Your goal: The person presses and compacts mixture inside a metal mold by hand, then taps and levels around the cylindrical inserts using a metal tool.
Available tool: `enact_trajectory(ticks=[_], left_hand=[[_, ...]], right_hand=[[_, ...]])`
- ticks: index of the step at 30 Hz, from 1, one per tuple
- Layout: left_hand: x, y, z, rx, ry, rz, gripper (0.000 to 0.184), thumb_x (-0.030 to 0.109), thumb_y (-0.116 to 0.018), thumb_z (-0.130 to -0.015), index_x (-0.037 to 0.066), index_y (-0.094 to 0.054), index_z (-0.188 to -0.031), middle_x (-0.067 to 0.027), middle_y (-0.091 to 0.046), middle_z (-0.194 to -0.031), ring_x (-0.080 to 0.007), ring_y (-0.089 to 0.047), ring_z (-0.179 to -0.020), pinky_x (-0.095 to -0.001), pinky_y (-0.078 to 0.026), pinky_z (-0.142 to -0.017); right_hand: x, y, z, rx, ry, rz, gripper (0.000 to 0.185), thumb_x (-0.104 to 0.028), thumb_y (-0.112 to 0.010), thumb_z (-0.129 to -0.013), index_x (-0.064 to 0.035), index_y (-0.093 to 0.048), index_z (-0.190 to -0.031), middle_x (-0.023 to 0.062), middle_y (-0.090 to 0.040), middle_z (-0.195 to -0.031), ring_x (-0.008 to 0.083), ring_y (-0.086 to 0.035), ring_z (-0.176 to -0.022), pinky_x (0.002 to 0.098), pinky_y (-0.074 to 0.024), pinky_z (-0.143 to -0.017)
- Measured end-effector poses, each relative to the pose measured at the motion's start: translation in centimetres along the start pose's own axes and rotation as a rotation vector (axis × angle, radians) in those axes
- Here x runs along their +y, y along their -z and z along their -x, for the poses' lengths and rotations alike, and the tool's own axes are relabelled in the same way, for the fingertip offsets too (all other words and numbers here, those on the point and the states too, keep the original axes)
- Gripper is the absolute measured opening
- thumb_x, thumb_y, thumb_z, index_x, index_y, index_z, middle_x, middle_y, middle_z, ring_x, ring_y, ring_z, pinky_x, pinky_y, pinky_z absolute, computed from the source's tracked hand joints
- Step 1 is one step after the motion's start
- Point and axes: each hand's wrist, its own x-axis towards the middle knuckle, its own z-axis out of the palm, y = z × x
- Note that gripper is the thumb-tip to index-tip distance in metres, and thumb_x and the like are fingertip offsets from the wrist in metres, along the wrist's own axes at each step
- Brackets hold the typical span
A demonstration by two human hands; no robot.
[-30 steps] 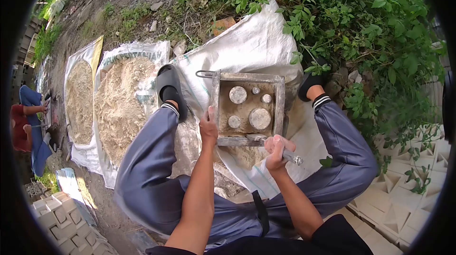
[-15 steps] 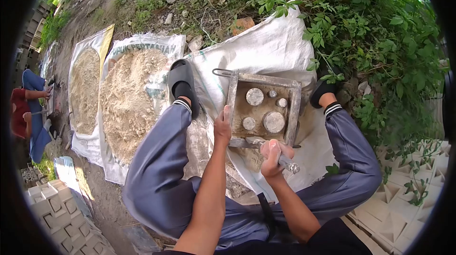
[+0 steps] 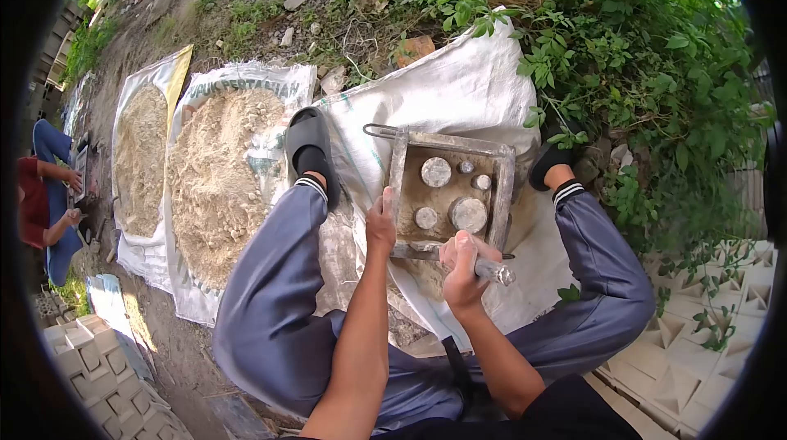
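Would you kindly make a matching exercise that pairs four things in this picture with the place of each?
Things:
1. Left hand
2. Right hand
3. Five pale, round-topped pieces
4. White sack with a yellow edge

Places:
A. Under the leftmost beige powdery heap
B. Inside the grey rectangular frame
C. At the frame's left side
D. Around a grey rod

Pairs: 1-C, 2-D, 3-B, 4-A
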Motion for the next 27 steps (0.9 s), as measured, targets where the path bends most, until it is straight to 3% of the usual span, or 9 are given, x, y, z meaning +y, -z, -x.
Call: enact_trajectory(ticks=[3,7,9,11,17,19,22,25,27], left_hand=[[-0.6,0.2,-0.2,-0.007,-0.037,-0.032,0.066,0.057,-0.036,-0.095,-0.002,-0.062,-0.108,-0.0235,-0.063,-0.094,-0.0349,-0.058,-0.09,-0.0381,-0.042,-0.086],[-1.1,-0.2,-0.6,-0.052,-0.027,0.06,0.067,0.058,-0.036,-0.095,-0.003,-0.062,-0.106,-0.0237,-0.063,-0.093,-0.0342,-0.057,-0.087,-0.0393,-0.042,-0.085],[-2.0,-0.4,-0.8,0.03,-0.111,0.016,0.068,0.058,-0.036,-0.095,-0.003,-0.062,-0.109,-0.024,-0.063,-0.097,-0.0342,-0.057,-0.092,-0.0387,-0.041,-0.087],[-1.0,0.5,-0.1,-0.036,-0.024,0.032,0.068,0.058,-0.036,-0.095,-0.003,-0.061,-0.112,-0.0245,-0.063,-0.101,-0.0342,-0.058,-0.096,-0.0378,-0.041,-0.089],[-1.4,0.1,-1.1,-0.036,-0.023,0.027,0.069,0.057,-0.035,-0.095,-0.003,-0.058,-0.121,-0.0233,-0.062,-0.111,-0.0316,-0.057,-0.106,-0.0349,-0.039,-0.095],[-1.3,0.0,-0.4,-0.05,-0.034,-0.018,0.069,0.057,-0.035,-0.095,-0.003,-0.057,-0.121,-0.0228,-0.062,-0.112,-0.0308,-0.057,-0.106,-0.0348,-0.039,-0.095],[-1.3,-0.3,-0.8,-0.055,-0.07,0.133,0.069,0.057,-0.035,-0.095,-0.003,-0.056,-0.123,-0.0228,-0.062,-0.116,-0.0319,-0.057,-0.109,-0.0343,-0.039,-0.095],[-2.4,-0.3,-1.2,-0.031,-0.061,0.071,0.069,0.056,-0.035,-0.096,-0.002,-0.056,-0.124,-0.0229,-0.061,-0.116,-0.0318,-0.056,-0.11,-0.034,-0.039,-0.096],[-2.2,0.3,-0.6,-0.058,-0.026,0.08,0.069,0.056,-0.035,-0.096,-0.003,-0.055,-0.125,-0.0224,-0.06,-0.118,-0.0311,-0.056,-0.112,-0.0337,-0.038,-0.097]], right_hand=[[2.2,-0.3,0.9,-0.058,0.128,0.071,0.04,-0.012,-0.042,-0.091,-0.0055,-0.03,-0.053,-0.002,-0.032,-0.048,0.0083,-0.027,-0.042,0.0278,-0.0265,-0.044],[0.1,0.0,0.6,-0.048,-0.018,-0.004,0.037,-0.01,-0.042,-0.089,-0.0046,-0.031,-0.053,-0.001,-0.034,-0.049,0.0082,-0.029,-0.043,0.0277,-0.0271,-0.044],[0.9,-0.2,0.9,-0.007,-0.044,-0.027,0.036,-0.009,-0.042,-0.088,-0.0039,-0.032,-0.054,-0.0006,-0.035,-0.049,0.0084,-0.031,-0.044,0.0276,-0.0273,-0.044],[3.6,-0.3,1.5,-0.061,0.138,0.033,0.038,-0.01,-0.042,-0.091,-0.005,-0.032,-0.055,-0.0016,-0.034,-0.05,0.0079,-0.029,-0.045,0.0273,-0.0267,-0.045],[0.5,-0.2,0.5,0.022,-0.064,-0.085,0.04,-0.013,-0.042,-0.09,-0.0054,-0.032,-0.053,-0.0006,-0.034,-0.049,0.0096,-0.029,-0.042,0.0289,-0.0268,-0.043],[3.0,-0.2,1.0,-0.043,0.175,0.107,0.042,-0.015,-0.042,-0.093,-0.0065,-0.031,-0.053,-0.0024,-0.031,-0.049,0.0089,-0.026,-0.043,0.0288,-0.0255,-0.043],[0.9,0.2,-0.2,-0.045,0.051,0.032,0.042,-0.014,-0.043,-0.091,-0.0058,-0.031,-0.051,-0.0009,-0.033,-0.047,0.009,-0.029,-0.042,0.0283,-0.0268,-0.043],[0.3,0.5,0.4,-0.023,-0.071,-0.049,0.041,-0.013,-0.044,-0.088,-0.0052,-0.03,-0.05,0.0012,-0.037,-0.046,0.0094,-0.033,-0.042,0.0285,-0.0282,-0.043],[2.0,0.4,1.2,-0.035,0.078,-0.008,0.042,-0.013,-0.044,-0.091,-0.0059,-0.03,-0.052,0.0005,-0.038,-0.049,0.0084,-0.031,-0.043,0.0285,-0.0265,-0.043]])
